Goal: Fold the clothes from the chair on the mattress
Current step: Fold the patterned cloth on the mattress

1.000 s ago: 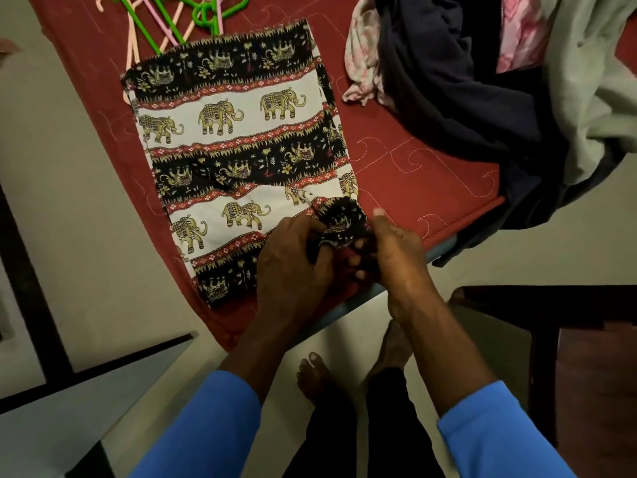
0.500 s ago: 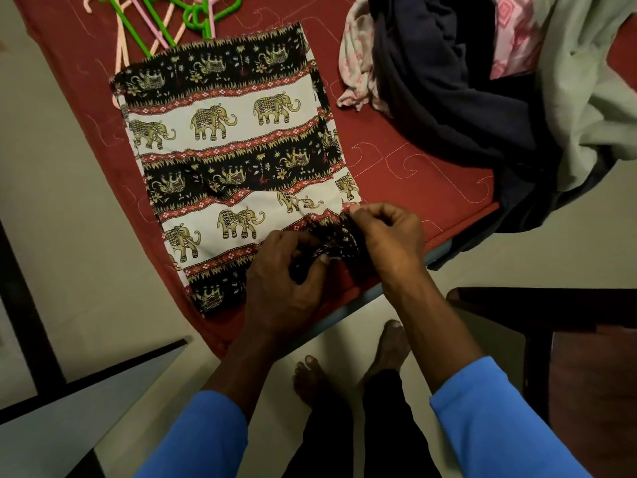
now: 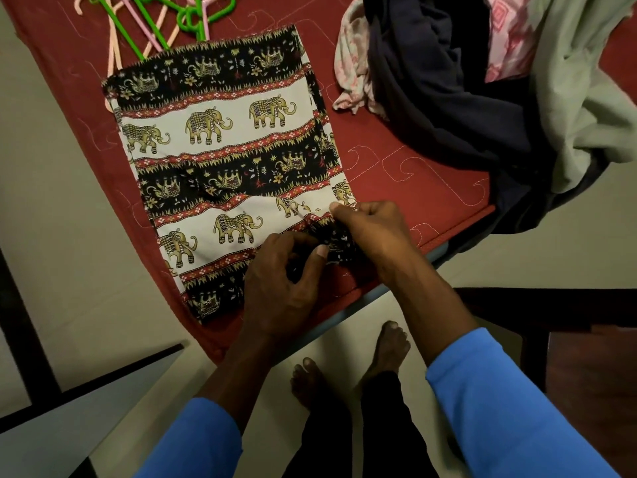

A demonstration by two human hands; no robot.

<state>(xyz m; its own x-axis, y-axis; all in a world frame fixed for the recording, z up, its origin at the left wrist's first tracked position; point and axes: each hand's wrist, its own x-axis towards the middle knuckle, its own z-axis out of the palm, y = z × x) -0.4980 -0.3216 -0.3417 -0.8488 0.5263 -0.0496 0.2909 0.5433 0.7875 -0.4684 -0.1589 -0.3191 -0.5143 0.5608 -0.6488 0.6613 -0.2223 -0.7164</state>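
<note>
An elephant-print garment [image 3: 224,160] in black, white and red bands lies flat and folded on the red quilted mattress [image 3: 406,160]. At its near right corner a bunched dark piece of the same cloth [image 3: 336,241] is gathered between my hands. My left hand [image 3: 286,281] pinches that bunch from the left with thumb and fingers. My right hand [image 3: 372,229] grips it from the right, fingers curled over the cloth's edge. A heap of unfolded clothes [image 3: 465,98], dark navy, pale green and pink, lies on the mattress at the right.
Green and pink plastic hangers [image 3: 162,25] lie at the mattress's far left. A dark wooden chair [image 3: 568,339] stands at the right on the pale floor. My bare feet [image 3: 351,367] are just below the mattress's near edge. A dark frame [image 3: 31,357] crosses the lower left.
My hands have pressed the raised, bunched corner of cloth down and inward onto the garment's near right edge. My right hand's fingers have curled over it.
</note>
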